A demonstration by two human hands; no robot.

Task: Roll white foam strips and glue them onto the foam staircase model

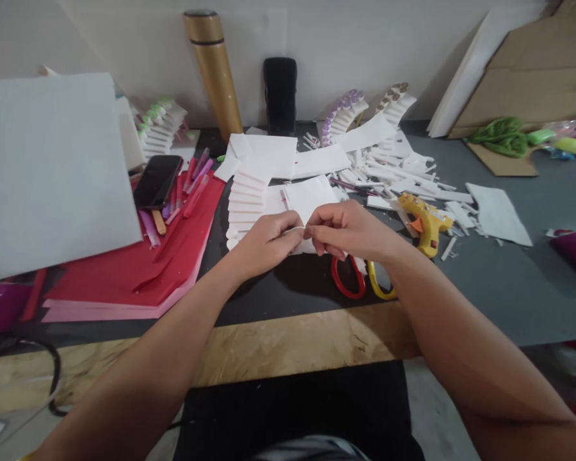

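My left hand (272, 241) and my right hand (342, 229) meet over the middle of the table, fingertips almost touching. Both are closed in a pinch on a thin white strip (296, 228), which looks like paper or foam; most of it is hidden by the fingers. Just beyond and left of them stands a white stepped staircase model (247, 200). White sheets (312, 192) lie beneath and behind my hands. Partly under my right hand and forearm is a pair of scissors (351, 295) with one red and one yellow handle loop.
A yellow glue gun (429, 225) lies right, beside a heap of white scraps (403, 173). Red sheets (110, 275), pens and a phone (158, 182) are left, near a big white board (52, 173). A gold bottle (214, 73) stands at the wall.
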